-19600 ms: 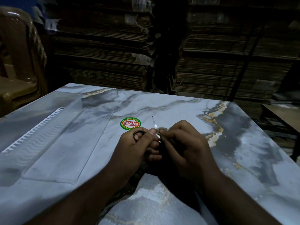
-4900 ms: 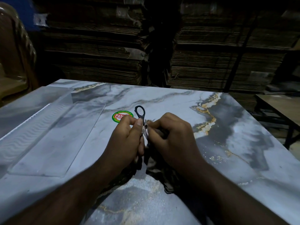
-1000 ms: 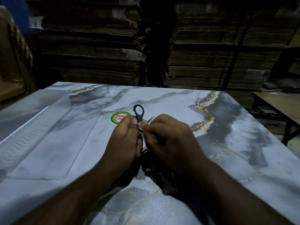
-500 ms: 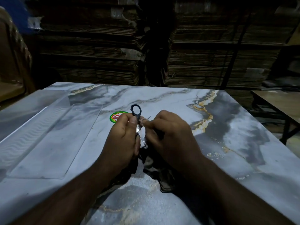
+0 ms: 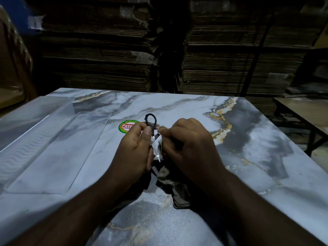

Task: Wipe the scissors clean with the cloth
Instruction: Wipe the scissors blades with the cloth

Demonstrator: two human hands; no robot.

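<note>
The left hand (image 5: pixel 136 150) pinches the small scissors (image 5: pixel 152 134) near the pivot, over the worktop (image 5: pixel 248 148), loop up, points down; the right hand (image 5: pixel 184 148) grips the limp cloth (image 5: pixel 170 178) against the blade. Light, stiff, sharp-tipped: best held by the handles.

A round green-rimmed sticker with a red band (image 5: pixel 126 127) lies on the marble-patterned tabletop (image 5: pixel 177 107). White letters on the band read "Pate", the rest hidden behind the left hand (image 5: pixel 134 150). Its rim lettering begins "EXPORT QUA"; the remainder is too small to read.
</note>
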